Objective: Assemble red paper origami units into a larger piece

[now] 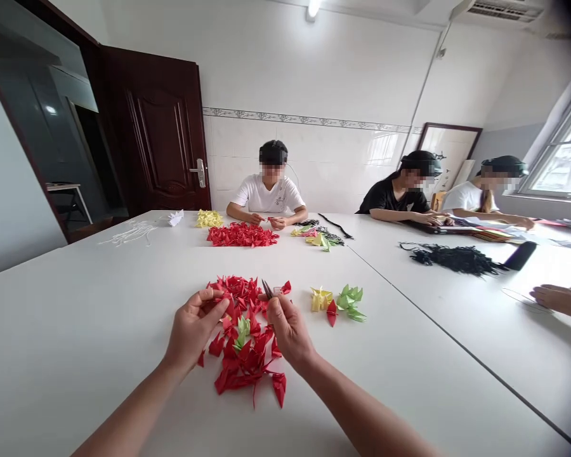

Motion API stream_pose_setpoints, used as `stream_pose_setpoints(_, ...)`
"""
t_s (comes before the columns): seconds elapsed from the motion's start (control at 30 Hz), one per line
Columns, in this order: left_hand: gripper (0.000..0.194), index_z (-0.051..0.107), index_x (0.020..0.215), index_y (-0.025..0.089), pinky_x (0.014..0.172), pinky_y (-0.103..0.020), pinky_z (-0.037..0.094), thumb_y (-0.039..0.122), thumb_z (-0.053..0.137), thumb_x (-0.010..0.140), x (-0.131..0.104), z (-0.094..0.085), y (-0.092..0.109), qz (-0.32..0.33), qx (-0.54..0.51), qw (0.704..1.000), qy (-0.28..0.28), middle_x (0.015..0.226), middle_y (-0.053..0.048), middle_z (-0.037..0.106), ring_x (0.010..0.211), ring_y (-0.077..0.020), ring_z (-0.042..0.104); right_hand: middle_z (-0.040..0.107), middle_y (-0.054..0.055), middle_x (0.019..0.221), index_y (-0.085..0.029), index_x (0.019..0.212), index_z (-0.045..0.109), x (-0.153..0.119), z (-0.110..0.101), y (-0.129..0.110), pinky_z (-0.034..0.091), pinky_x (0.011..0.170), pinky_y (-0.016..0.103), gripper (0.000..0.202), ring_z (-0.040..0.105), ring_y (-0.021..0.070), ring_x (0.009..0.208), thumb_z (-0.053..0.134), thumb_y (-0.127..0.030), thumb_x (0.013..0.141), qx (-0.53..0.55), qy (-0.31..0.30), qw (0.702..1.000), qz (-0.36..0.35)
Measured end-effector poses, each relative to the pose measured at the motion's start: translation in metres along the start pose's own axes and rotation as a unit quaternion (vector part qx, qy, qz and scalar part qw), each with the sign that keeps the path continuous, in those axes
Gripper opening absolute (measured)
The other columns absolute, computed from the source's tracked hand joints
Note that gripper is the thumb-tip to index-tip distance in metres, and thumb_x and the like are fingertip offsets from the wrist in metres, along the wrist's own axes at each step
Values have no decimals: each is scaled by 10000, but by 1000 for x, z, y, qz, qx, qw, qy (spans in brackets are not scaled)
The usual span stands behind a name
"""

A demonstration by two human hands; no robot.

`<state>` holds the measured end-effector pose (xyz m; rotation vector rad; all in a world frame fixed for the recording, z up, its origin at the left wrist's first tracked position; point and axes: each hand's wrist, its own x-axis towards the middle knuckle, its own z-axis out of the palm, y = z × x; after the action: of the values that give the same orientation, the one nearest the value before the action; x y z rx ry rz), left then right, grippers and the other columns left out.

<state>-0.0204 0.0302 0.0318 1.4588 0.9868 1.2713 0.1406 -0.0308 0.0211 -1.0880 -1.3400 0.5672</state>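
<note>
In my left hand point(195, 327) a small red folded-paper crane point(225, 296) is pinched between thumb and fingers. My right hand point(289, 327) grips dark-tipped tweezers point(266, 289), their points angled up and away from me; the grip hides their rear end. Below and between both hands spreads a pile of red paper cranes point(247, 365), with a light green one point(242, 333) among them. To the right of my right hand lie a yellow group of paper cranes point(321, 298), a single red crane point(332, 313) and several green cranes point(351, 301).
Across the white table point(124, 330), a person point(270, 190) handles small pieces behind another red pile point(242, 235) and a yellow pile point(209, 218). White strings point(131, 233) lie far left. Black tassels point(461, 259) sit at right, near another person's hand point(559, 298).
</note>
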Motion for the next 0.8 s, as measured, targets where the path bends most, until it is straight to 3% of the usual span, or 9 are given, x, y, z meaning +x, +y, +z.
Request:
stream_pose_setpoints(0.1,367,595,933,188,554,-283,553,430,671,668,1,-6,-12,38,68,997,-15,740,-24,642,661,-177,623,512,-1,680,-181,956,584,-2,-6,7,393,560,233,370,464,115,609,354,-463,891,-64,25,997,-37)
stream_pose_setpoints(0.2,267,631,907,200,675,-306,556,387,633,717,0,-5,-15,140,128,982,-14,883,-53,649,805,-204,631,576,24,735,-167,944,574,-7,-9,9,423,597,250,265,513,134,650,440,-380,862,-155,23,984,-83)
stream_pose_setpoints(0.3,161,664,897,241,755,-298,537,295,584,768,-5,-3,-13,266,207,941,-28,946,-57,633,903,-203,611,616,49,796,-168,1008,566,-14,-8,10,439,609,257,236,551,148,684,467,-309,847,-213,-5,970,-114)
stream_pose_setpoints(0.4,195,650,950,270,754,-284,531,212,539,800,-11,-3,-9,339,252,905,-49,941,-58,620,910,-185,602,629,53,807,-177,1038,567,-18,-6,8,447,591,249,241,569,146,673,479,-287,843,-225,-27,965,-133)
stream_pose_setpoints(0.53,227,620,987,272,750,-293,530,171,515,812,-15,-4,-7,364,269,889,-62,956,-63,603,920,-183,590,635,56,802,-179,1027,572,-19,-6,5,456,572,242,232,579,147,667,502,-281,830,-232,-26,960,-156)
stream_pose_setpoints(0.8,269,606,1018,290,699,-281,545,159,501,809,-13,-4,-11,358,269,892,-64,980,-61,600,916,-187,596,646,48,792,-194,1023,577,-19,-6,4,465,576,245,231,582,148,660,531,-277,812,-243,-49,953,-173)
